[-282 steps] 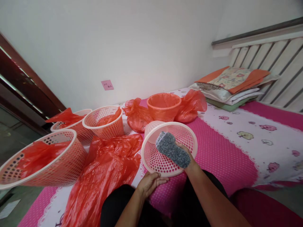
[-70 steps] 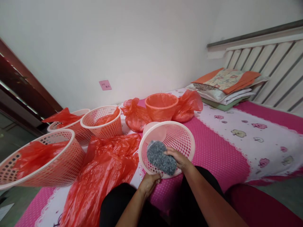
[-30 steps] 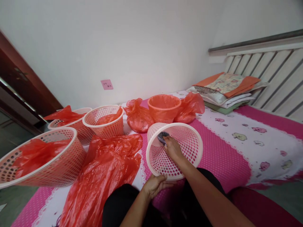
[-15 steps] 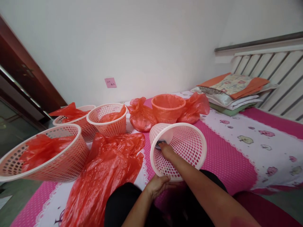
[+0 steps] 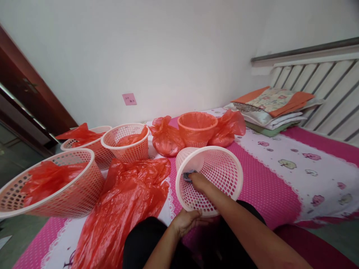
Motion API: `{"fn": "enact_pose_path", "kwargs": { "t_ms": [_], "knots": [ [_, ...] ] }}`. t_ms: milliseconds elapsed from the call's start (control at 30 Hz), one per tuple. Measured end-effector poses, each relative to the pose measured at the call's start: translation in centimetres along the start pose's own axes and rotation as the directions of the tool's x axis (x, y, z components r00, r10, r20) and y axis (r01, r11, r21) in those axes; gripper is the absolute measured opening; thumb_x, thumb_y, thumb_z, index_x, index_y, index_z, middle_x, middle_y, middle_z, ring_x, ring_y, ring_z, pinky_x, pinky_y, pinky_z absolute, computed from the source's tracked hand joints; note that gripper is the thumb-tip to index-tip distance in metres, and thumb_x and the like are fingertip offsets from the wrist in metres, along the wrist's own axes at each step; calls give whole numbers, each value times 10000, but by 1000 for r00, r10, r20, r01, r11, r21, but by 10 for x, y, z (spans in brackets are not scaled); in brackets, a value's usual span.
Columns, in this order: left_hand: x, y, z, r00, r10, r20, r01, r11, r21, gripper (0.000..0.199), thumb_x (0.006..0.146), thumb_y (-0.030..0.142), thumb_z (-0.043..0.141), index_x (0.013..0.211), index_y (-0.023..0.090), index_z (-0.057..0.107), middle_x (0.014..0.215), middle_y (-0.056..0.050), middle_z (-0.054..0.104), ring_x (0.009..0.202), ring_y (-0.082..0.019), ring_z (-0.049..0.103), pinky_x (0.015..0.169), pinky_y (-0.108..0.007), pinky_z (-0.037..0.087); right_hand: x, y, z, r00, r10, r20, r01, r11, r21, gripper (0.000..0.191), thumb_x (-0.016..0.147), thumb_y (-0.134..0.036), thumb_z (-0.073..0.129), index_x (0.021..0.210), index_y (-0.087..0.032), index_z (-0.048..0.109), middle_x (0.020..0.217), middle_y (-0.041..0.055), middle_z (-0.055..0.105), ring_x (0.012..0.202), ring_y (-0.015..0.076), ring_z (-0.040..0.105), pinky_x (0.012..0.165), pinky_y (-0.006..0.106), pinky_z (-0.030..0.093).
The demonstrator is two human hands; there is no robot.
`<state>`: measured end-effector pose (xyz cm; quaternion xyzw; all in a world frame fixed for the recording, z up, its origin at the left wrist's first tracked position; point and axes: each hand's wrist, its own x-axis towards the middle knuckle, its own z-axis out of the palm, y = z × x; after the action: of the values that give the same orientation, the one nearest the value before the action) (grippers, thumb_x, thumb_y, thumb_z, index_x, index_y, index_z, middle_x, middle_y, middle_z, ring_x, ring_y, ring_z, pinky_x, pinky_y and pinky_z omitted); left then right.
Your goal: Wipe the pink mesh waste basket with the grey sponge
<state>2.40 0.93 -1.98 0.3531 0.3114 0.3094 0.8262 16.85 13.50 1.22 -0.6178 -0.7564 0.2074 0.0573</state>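
Observation:
A pale pink plastic mesh basket (image 5: 224, 175) lies tilted on its side, its round mouth facing me. My left hand (image 5: 187, 223) grips its lower rim, thumb at the edge and fingers underneath. My right hand (image 5: 197, 181) reaches inside, closed on a small grey-blue cloth (image 5: 187, 176) pressed against the basket's left inner wall. The fingertips of the right hand are partly hidden by the hand itself. Left of the basket, a crumpled red plastic bag (image 5: 126, 201) lies spread on the bedspread.
Several mesh baskets with red bags stand left, the nearest a large oval basket (image 5: 81, 194). Behind are a red-lined basket (image 5: 198, 129) and knotted red bags (image 5: 168, 140). Folded bedding (image 5: 269, 108) lies by the radiator (image 5: 331, 93). A pink polka-dot bedspread (image 5: 269, 190) covers the bed.
My right hand has shifted slightly within the basket, and more of the cloth shows beside it. The left hand keeps its hold on the rim. The view has moved a little.

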Motion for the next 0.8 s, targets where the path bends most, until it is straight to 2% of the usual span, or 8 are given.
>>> {"fn": "enact_pose_path", "kwargs": {
  "t_ms": [200, 400, 567, 700, 800],
  "knots": [
    [2, -2, -3, 1000, 9, 14, -9, 1000, -8, 702, 679, 361, 889, 1280, 98, 641, 1106, -232, 773, 936, -349, 772, 906, -467, 560, -30, -5, -8, 999, -52, 17, 52, 997, -60, 344, 915, -72, 485, 1138, -125, 742, 1196, 176, 736, 1099, 279, 676, 897, 324, 438],
    [2, -4, -5, 999, 27, 27, -26, 999, -33, 595, 688, 327, 888, 1193, 95, 677, 1083, -236, 777, 932, -362, 771, 936, -502, 550, -69, -11, -16, 996, -91, 18, 93, 992, -83, 352, 894, -58, 455, 1121, -132, 713, 1128, 154, 738, 1025, 265, 676, 828, 304, 424],
    [-1, -1, -1, 1000, 8, -1, -8, 1000, -26, 505, 679, 308, 886, 1097, 90, 704, 994, -198, 796, 919, -332, 775, 939, -466, 559, -98, -17, -14, 994, -111, 10, 112, 990, -87, 347, 914, -72, 415, 1103, -116, 703, 1131, 170, 718, 999, 271, 681, 829, 317, 425],
    [-3, 1, 2, 999, -6, -31, 5, 1000, -17, 475, 671, 284, 875, 1075, 97, 710, 969, -177, 799, 923, -317, 774, 941, -457, 565, -114, -16, -6, 991, -135, -4, 133, 986, -99, 270, 866, -153, 559, 1097, -108, 691, 1119, 177, 705, 1002, 291, 682, 859, 333, 441],
    [-4, 2, 4, 999, -8, -54, 6, 1000, -29, 484, 650, 247, 883, 1075, 97, 708, 958, -168, 796, 943, -321, 769, 948, -459, 563, -125, -19, -5, 991, -132, 13, 133, 984, -115, 345, 821, -207, 650, 1144, -91, 675, 1157, 192, 692, 1043, 321, 673, 890, 355, 458]
  ]
}}
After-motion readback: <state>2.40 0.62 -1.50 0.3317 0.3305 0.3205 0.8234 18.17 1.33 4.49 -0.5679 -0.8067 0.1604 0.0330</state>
